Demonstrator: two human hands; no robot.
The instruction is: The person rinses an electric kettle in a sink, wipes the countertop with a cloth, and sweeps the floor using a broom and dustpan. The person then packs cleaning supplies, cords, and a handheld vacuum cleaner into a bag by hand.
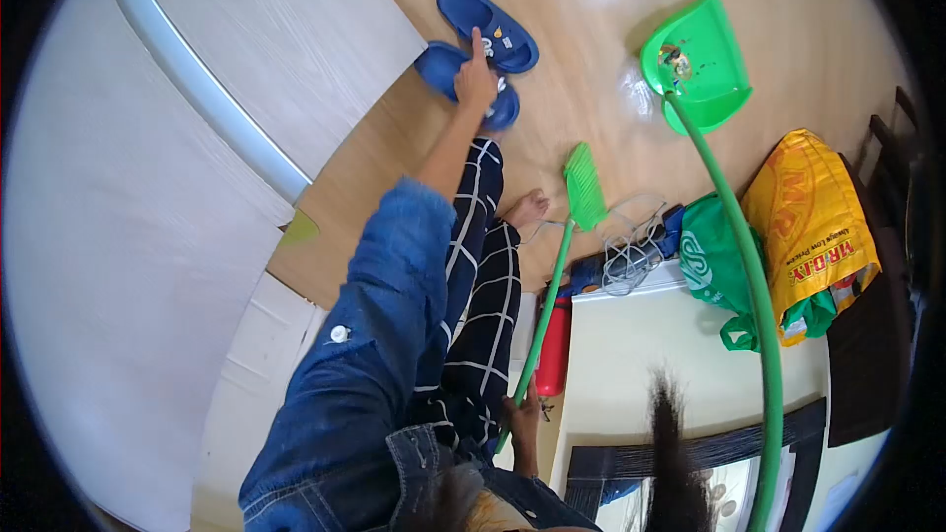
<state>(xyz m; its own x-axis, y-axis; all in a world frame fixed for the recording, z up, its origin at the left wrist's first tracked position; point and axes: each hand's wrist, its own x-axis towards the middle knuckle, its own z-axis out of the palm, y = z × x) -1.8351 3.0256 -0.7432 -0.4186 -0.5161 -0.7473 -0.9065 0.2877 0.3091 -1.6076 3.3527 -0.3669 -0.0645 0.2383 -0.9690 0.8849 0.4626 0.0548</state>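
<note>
My left hand (pixel 475 84), in a rolled denim sleeve, reaches over a pair of blue slippers (pixel 483 15) with charms on them. Its index finger is stretched out, and it holds nothing; I cannot tell whether it touches a slipper. My right hand (pixel 526 421), low in the view near my hip, is wrapped round the green handle of a broom (pixel 585 187). The green bristle head lies beside my bare foot. On the floor at upper right stands a green dustpan (pixel 724 49) with some litter in it, and its long handle curves down towards the camera.
A yellow shopping bag (pixel 813 217) and a green bag (pixel 717 251) stand at the right. Close by are a coiled grey cable (pixel 636 258) and a red object (pixel 555 350). Large pale panels (pixel 148 236) fill the left, and a dark-framed mirror (pixel 680 453) is below.
</note>
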